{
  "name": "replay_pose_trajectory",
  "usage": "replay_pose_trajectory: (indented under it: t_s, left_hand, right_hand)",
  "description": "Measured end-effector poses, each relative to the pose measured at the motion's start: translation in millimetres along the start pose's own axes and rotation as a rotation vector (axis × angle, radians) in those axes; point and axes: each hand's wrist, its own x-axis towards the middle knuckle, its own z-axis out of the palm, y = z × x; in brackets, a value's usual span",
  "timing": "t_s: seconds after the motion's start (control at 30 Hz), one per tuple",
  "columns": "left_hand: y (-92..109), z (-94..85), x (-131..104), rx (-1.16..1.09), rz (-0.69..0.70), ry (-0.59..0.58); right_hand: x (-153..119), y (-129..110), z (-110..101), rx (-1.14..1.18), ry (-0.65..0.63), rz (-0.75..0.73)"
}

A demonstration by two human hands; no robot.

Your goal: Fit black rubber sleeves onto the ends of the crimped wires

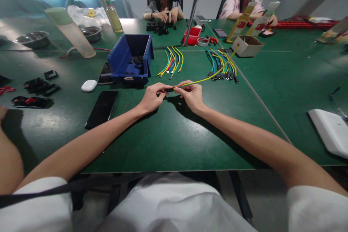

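Between finger and thumb, my left hand [153, 97] pinches a small black sleeve [169, 89]. My right hand [192, 97] grips a yellow-green wire [206, 79] close to its end, which meets the sleeve. The wire's far part rises to the right, ending in a terminal in the air. Beyond my hands lies one bunch of coloured wires [171, 59] with bare ring terminals. To its right is a second bunch of wires [221, 64], with black sleeves on many near ends. A blue bin [115, 63] holding black sleeves stands beyond my left hand.
Left on the green table [174, 145] are a black phone [102, 109], a white earbud case [88, 85] and black parts [40, 87]. A small box [247, 48] and bottles [241, 23] stand back right. Two people sit opposite; another person's arm [9, 152] shows at left.
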Motion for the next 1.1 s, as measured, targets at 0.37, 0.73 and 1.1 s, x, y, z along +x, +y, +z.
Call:
replay_pose_trajectory:
  t_s: [0.37, 0.73, 1.1]
  left_hand:
    - [-1, 0.3, 0, -0.022, 0.003, -0.014]
    - [-9, 0.8, 1, -0.011, 0.062, -0.008]
    - [-3, 0.9, 1, -0.017, 0.077, -0.003]
  right_hand:
    - [1, 2, 0, 0.007, 0.000, 0.010]
    - [1, 4, 0, -0.034, 0.003, -0.007]
    - [1, 6, -1, -0.031, -0.005, -0.014]
